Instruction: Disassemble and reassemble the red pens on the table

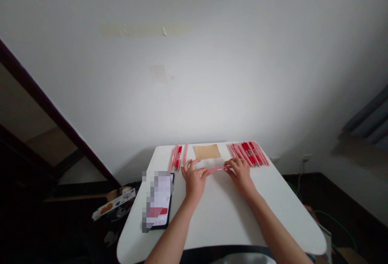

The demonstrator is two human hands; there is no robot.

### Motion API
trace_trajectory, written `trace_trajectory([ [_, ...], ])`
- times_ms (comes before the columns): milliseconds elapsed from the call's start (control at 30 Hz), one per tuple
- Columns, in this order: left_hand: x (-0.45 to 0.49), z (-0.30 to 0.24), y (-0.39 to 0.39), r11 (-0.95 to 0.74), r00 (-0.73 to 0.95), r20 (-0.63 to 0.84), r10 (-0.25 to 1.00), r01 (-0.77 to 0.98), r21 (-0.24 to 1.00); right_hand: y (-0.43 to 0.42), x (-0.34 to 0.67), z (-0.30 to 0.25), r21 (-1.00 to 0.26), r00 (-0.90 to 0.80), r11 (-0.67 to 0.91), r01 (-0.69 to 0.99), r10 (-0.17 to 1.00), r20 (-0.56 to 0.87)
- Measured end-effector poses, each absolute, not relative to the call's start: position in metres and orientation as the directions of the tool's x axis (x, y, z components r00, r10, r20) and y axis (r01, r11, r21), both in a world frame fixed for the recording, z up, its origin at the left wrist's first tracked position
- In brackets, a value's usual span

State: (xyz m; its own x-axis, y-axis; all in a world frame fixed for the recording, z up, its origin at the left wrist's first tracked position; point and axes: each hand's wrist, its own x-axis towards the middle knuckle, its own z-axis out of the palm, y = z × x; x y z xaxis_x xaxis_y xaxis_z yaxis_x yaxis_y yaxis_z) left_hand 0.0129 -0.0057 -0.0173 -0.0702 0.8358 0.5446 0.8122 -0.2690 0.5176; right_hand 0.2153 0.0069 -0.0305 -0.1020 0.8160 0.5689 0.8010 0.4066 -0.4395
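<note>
A slim pink pen lies sideways between my two hands, just above or on the white table; I cannot tell which. My left hand pinches its left end between thumb and forefinger, while the other fingers are spread. The right end is in the closed fingers of my right hand. Just beyond my right hand, several pink and red pens lie side by side. A smaller group of pink and red pens lies past my left hand. Between the groups is a brown paper rectangle.
A phone with a lit, partly blurred screen lies left of my left forearm. The table's far edge meets a pale wall. A printed box and other clutter sit below on the left. A green cable runs along the floor at right.
</note>
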Motion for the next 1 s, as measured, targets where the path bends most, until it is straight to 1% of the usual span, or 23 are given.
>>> trace_trajectory([
  [167,0.014,-0.014,-0.007,-0.271,-0.065,0.550,0.833,0.818,0.508,0.007,0.216,-0.029,-0.431,-0.109,0.426,0.795,0.800,0.590],
  [300,0.014,-0.011,-0.009,-0.291,-0.046,0.567,0.822,0.822,0.489,0.007,0.216,-0.028,-0.439,-0.084,0.411,0.799,0.800,0.594],
  [467,0.012,-0.009,-0.008,-0.263,-0.083,0.569,0.818,0.826,0.498,0.006,0.215,-0.028,-0.471,-0.074,0.428,0.771,0.796,0.601],
  [667,0.006,-0.011,-0.002,-0.261,-0.129,0.578,0.806,0.799,0.541,0.008,0.218,-0.028,-0.547,-0.060,0.477,0.688,0.789,0.612],
  [833,0.002,-0.012,0.002,-0.302,-0.103,0.582,0.807,0.775,0.555,0.009,0.222,-0.031,-0.613,-0.033,0.474,0.632,0.807,0.590],
  [1000,0.000,-0.010,0.003,-0.316,-0.090,0.587,0.805,0.771,0.553,0.011,0.221,-0.031,-0.741,-0.006,0.475,0.475,0.843,0.537],
])
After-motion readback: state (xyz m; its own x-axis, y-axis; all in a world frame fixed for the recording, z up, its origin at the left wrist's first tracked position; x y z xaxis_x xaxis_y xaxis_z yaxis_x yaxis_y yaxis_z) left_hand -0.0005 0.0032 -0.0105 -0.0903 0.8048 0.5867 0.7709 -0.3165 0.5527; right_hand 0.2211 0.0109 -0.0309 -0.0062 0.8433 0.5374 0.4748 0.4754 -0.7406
